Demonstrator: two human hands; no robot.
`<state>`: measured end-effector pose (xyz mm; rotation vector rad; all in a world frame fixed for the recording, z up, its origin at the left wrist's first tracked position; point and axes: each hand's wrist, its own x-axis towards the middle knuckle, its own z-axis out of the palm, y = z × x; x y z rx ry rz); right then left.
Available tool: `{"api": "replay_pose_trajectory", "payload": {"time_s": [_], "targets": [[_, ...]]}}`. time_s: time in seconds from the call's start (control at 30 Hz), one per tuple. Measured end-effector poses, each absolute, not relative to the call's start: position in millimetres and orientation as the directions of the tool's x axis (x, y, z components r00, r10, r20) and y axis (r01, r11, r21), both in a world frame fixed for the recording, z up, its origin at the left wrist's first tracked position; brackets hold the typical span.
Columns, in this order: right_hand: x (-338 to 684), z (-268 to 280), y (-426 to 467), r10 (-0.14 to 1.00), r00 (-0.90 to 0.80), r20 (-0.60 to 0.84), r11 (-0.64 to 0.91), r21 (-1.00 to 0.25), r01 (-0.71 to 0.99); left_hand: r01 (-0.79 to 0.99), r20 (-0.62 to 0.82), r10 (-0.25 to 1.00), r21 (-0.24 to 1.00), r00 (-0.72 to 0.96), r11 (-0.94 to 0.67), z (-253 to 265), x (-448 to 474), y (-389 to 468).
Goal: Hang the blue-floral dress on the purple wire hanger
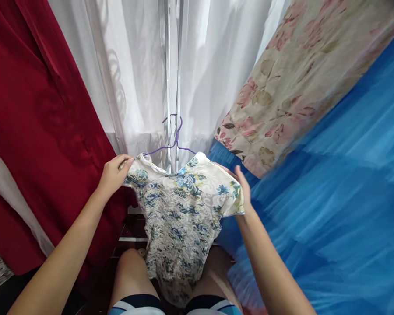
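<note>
A short-sleeved floral top (184, 218), white with blue and yellow-green flowers, hangs on a purple hanger (176, 140) in front of me. My left hand (116, 173) is closed in a pinch on the sleeve at the left shoulder. On the other side my right hand (244, 186) lies against the back of the right sleeve, its thumb raised and apart. Its fingers stretch behind the cloth and are partly hidden. The hanger's hook is up by a pair of thin white uprights (173, 78). The top's hem falls between my knees.
White curtains (131, 78) cover the back. A dark red cloth (59, 122) hangs on the left. To the right are a cream cloth with pink flowers (276, 96) and a blue gauzy fabric (341, 183), close to my right arm.
</note>
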<state>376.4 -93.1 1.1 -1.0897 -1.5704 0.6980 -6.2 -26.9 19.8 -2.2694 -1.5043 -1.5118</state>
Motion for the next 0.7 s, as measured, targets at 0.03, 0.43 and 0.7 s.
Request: {"api": "replay_pose_trajectory", "payload": {"time_s": [0.03, 0.43, 0.7], "targets": [[380.9, 6.4, -99.4, 0.914, -0.010, 0.405, 0.398, -0.892, 0.213, 0.722, 0.747, 0.662, 0.423, 0.065, -0.548, 22.8, -5.3, -27.5], [323.3, -14.8, -189.6, 0.925, 0.184, 0.333, 0.333, -0.942, 0.033, 0.552, 0.779, 0.443, 0.152, 0.444, -0.820, 83.8, 91.0, -18.3], [318.3, -87.2, -245.3, 0.969, 0.195, 0.152, 0.171, -0.982, -0.084, 0.651, 0.841, 0.511, 0.290, 0.177, -0.702, 3.8, 82.2, -35.9]]}}
